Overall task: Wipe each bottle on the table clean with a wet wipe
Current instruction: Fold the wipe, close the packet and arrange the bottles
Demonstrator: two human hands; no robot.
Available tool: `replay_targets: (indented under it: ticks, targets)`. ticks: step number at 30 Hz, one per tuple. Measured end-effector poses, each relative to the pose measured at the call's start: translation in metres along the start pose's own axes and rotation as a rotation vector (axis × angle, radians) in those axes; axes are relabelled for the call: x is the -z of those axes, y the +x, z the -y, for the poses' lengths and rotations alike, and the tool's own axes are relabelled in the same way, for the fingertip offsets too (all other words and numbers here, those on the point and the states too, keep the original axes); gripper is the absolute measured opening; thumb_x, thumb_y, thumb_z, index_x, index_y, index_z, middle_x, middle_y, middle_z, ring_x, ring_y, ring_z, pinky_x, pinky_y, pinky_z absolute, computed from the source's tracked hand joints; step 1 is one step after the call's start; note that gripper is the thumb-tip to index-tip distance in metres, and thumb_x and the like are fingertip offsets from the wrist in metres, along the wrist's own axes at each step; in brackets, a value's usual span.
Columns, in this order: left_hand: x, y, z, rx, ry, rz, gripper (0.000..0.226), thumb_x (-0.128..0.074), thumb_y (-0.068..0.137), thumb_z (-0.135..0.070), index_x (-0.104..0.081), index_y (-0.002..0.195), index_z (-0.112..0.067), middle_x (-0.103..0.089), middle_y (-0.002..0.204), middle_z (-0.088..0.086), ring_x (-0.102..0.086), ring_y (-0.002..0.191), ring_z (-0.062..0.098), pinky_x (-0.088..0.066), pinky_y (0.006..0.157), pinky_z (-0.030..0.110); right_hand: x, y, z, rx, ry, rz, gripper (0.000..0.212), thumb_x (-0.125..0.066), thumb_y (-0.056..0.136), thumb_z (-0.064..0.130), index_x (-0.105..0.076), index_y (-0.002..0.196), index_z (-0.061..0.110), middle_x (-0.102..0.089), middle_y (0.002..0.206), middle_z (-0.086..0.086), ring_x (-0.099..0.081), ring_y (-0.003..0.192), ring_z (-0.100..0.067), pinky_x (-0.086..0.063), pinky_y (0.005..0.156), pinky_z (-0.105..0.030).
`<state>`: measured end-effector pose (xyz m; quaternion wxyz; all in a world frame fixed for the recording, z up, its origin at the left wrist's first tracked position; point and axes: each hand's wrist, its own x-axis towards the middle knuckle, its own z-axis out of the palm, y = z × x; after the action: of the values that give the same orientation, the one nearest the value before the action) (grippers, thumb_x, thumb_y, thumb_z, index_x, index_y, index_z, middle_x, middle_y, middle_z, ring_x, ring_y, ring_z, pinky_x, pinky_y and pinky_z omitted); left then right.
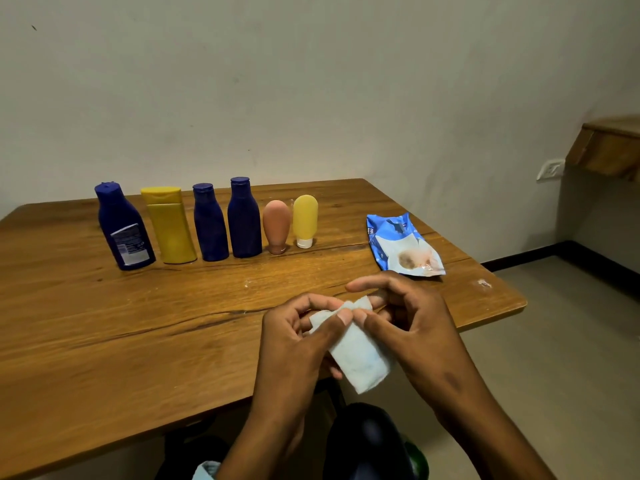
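Note:
Several bottles stand in a row at the back of the wooden table [104, 327]: a labelled blue bottle [123, 228], a yellow bottle [169, 225], two plain blue bottles [209, 223] [244, 218], a brown tube [276, 226] and a yellow tube [305, 220], both tubes cap down. A folded white wet wipe [360, 355] hangs over the table's near edge. My left hand [294, 344] and my right hand [415, 327] both pinch its upper end between thumb and fingers.
A blue wet-wipe pack [401, 242] lies at the right of the table, behind my hands. A wooden shelf [609, 147] and a wall socket [550, 169] are at the far right. Floor shows past the table's right edge.

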<state>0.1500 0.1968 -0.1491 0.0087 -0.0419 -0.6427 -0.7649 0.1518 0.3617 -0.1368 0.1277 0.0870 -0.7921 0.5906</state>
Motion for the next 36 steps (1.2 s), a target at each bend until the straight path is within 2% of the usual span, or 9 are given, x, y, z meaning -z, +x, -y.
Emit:
replay_targets:
  ticks: [6,12,15,18,20,24,27,32,36]
  targets:
    - [-0.005,0.003,-0.004,-0.034,-0.034,0.012,0.01,-0.071,0.098,-0.016,-0.074,0.091,-0.009,-0.079,0.08,0.019,-0.078,0.072,0.036,-0.058,0.054,0.036,0.008,0.001,0.002,0.043,-0.002,0.024,0.03,-0.073,0.096,0.009,-0.075,0.11,0.036,-0.07,0.084,-0.006,-0.071,0.08,-0.032,-0.064,0.068,-0.053]
    - [-0.009,0.005,-0.005,-0.055,-0.01,0.03,0.016,-0.067,0.101,-0.016,-0.074,0.093,-0.003,-0.076,0.071,0.009,-0.071,0.06,0.015,-0.05,0.048,0.024,0.019,0.004,0.002,0.053,-0.103,0.037,0.019,-0.069,0.099,0.017,-0.075,0.107,0.033,-0.073,0.083,0.003,-0.074,0.085,-0.016,-0.066,0.071,-0.045]
    - [-0.012,0.005,-0.008,-0.068,-0.029,0.016,0.016,-0.065,0.102,-0.018,-0.074,0.096,-0.006,-0.077,0.076,0.008,-0.073,0.064,0.015,-0.052,0.049,0.024,0.024,0.004,-0.001,0.024,-0.145,0.033,0.015,-0.067,0.1,0.038,-0.073,0.114,0.037,-0.075,0.092,0.009,-0.073,0.095,-0.011,-0.065,0.077,-0.048]
    - [-0.015,0.01,-0.007,-0.081,-0.03,-0.005,0.015,-0.063,0.104,-0.019,-0.072,0.107,-0.008,-0.08,0.085,0.01,-0.075,0.069,0.02,-0.057,0.051,0.029,0.025,0.0,-0.003,-0.04,-0.113,0.12,0.033,-0.062,0.097,0.059,-0.07,0.122,0.04,-0.075,0.109,0.014,-0.072,0.104,-0.009,-0.065,0.082,-0.043]
    - [-0.017,0.012,-0.006,-0.048,-0.039,0.018,0.014,-0.063,0.104,-0.017,-0.071,0.112,-0.01,-0.081,0.09,0.011,-0.078,0.072,0.025,-0.06,0.053,0.03,0.025,-0.001,-0.003,-0.053,-0.088,0.144,0.031,-0.067,0.098,0.051,-0.07,0.124,0.036,-0.076,0.11,0.016,-0.072,0.103,-0.007,-0.064,0.08,-0.033]
    - [-0.023,0.013,-0.004,-0.024,-0.005,0.066,0.021,-0.069,0.1,-0.007,-0.071,0.117,-0.018,-0.081,0.102,0.004,-0.078,0.073,0.025,-0.061,0.058,0.028,0.028,0.0,-0.009,-0.053,-0.119,0.052,0.027,-0.077,0.094,0.03,-0.074,0.121,0.033,-0.077,0.109,0.017,-0.074,0.102,-0.006,-0.065,0.082,-0.037]
    - [-0.023,0.02,-0.001,-0.044,0.099,0.066,0.03,-0.073,0.096,0.0,-0.071,0.116,-0.023,-0.081,0.104,-0.003,-0.079,0.074,0.022,-0.06,0.056,0.028,0.033,0.003,-0.013,-0.069,-0.187,0.038,0.022,-0.079,0.092,0.029,-0.075,0.113,0.035,-0.076,0.107,0.02,-0.072,0.1,-0.004,-0.066,0.079,-0.038]
    - [-0.024,0.037,0.0,-0.048,0.209,0.13,0.032,-0.079,0.091,-0.002,-0.07,0.116,-0.021,-0.081,0.098,0.005,-0.08,0.074,0.02,-0.059,0.057,0.031,0.042,0.008,-0.021,-0.087,-0.102,0.023,0.02,-0.083,0.089,0.018,-0.076,0.105,0.027,-0.077,0.101,0.003,-0.077,0.095,-0.014,-0.067,0.076,-0.047]
    - [-0.027,0.051,0.0,-0.075,0.294,0.147,0.025,-0.083,0.09,-0.009,-0.073,0.111,-0.019,-0.081,0.09,0.006,-0.079,0.071,0.018,-0.061,0.059,0.032,0.051,0.012,-0.027,-0.113,-0.067,-0.025,0.016,-0.085,0.087,0.019,-0.077,0.1,0.024,-0.077,0.094,0.001,-0.079,0.088,-0.016,-0.067,0.071,-0.046]
